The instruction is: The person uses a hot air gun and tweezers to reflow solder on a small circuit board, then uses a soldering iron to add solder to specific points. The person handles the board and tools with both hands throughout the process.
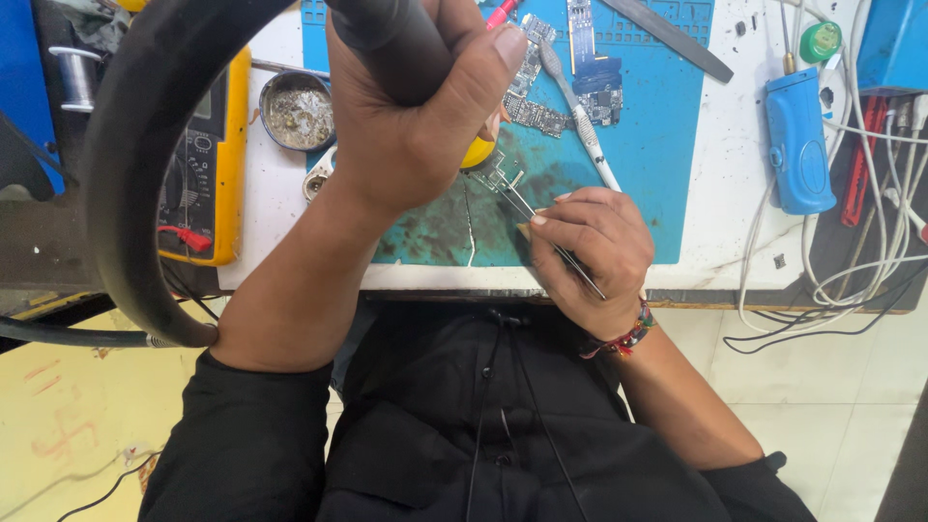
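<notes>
Teal mat point(667, 126), dark stains lower left of it. Yellow-black meter point(208, 164) at left, red plug on it. Black hose point(126, 174) upper left. Blue case point(797, 140) upper right, green cap point(820, 41) above. White cables point(870, 213) at right. Black shirt point(483, 425) at bottom. Red-beaded wristband point(623, 340). Cream floor point(77, 425) lower left.

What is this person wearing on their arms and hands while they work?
Both hands, the left hand and the right hand, are bare, with no gloves. Black sleeves are pushed up past the elbows, leaving the forearms uncovered. The right wrist carries a bracelet of red and other coloured beads. No rings or watch show.
</notes>
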